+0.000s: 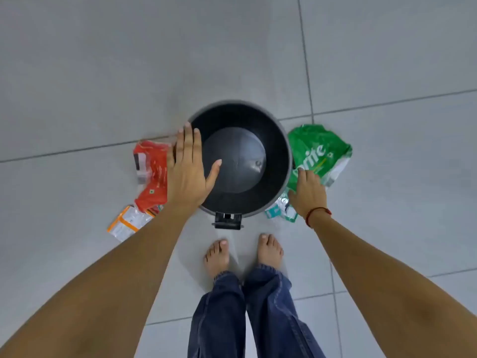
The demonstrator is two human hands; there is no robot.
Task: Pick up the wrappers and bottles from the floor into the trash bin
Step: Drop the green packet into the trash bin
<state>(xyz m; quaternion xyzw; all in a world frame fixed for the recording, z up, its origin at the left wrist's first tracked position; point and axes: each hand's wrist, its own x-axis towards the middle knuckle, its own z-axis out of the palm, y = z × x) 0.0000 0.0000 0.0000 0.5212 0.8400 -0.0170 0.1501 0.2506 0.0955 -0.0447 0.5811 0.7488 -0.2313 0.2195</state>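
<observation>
A round dark trash bin point(284, 151) stands open on the tiled floor in front of my bare feet, and nothing shows inside it. My left hand point(187, 166) hovers flat over the bin's left rim, fingers spread, holding nothing. Left of the bin lie a red wrapper point(151, 174) and a white-and-orange wrapper point(127, 222). On the bin's right lies a green Sprite wrapper point(320, 151); my right hand point(308, 193) rests on its lower edge, fingers curled, grip unclear. A small teal-and-white wrapper point(280, 209) sits beside that wrist.
Grey floor tiles point(103, 73) with dark grout lines spread all around. The bin's black pedal point(227, 221) points toward my feet point(244, 253), which stand close behind it. My blue jeans fill the bottom centre.
</observation>
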